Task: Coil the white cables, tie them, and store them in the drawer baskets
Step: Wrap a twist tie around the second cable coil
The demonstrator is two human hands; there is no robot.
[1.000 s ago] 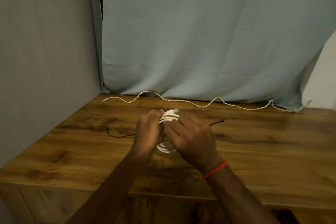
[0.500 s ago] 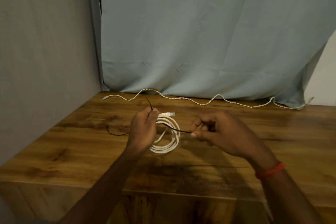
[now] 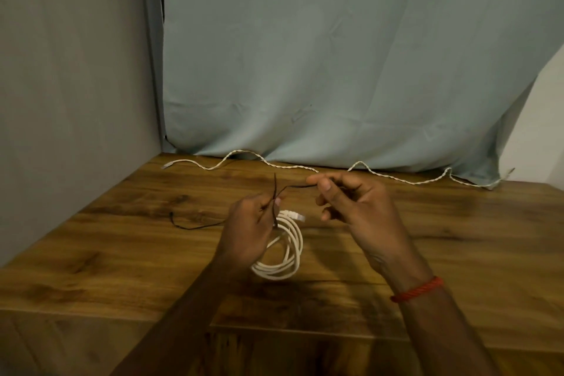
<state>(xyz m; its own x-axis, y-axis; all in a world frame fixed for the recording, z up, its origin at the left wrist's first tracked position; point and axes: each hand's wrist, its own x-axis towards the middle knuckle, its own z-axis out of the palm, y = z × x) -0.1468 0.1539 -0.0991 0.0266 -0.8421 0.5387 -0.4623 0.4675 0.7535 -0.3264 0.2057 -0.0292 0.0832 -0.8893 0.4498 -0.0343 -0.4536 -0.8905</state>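
Note:
My left hand point(image 3: 250, 229) grips a coiled white cable point(image 3: 288, 253) at its top, above the wooden table point(image 3: 457, 253). A clear plug point(image 3: 294, 214) sticks out of the coil beside my fingers. A thin black tie point(image 3: 276, 192) runs around the coil where I hold it; one end stands up above my left hand. My right hand point(image 3: 348, 207) pinches the other end between thumb and forefinger, up and to the right of the coil. A second white cable point(image 3: 335, 166), twisted and uncoiled, lies in waves along the table's back edge.
Another black tie point(image 3: 189, 224) lies on the table left of my left hand. A pale blue curtain point(image 3: 335, 55) hangs behind the table and a grey wall point(image 3: 70, 70) stands on the left. The table's front edge runs below my forearms.
My hands were together on the coil; the right hand has drawn one end of the black tie out, then lifted it up and back. The left hand keeps hold of the coil.

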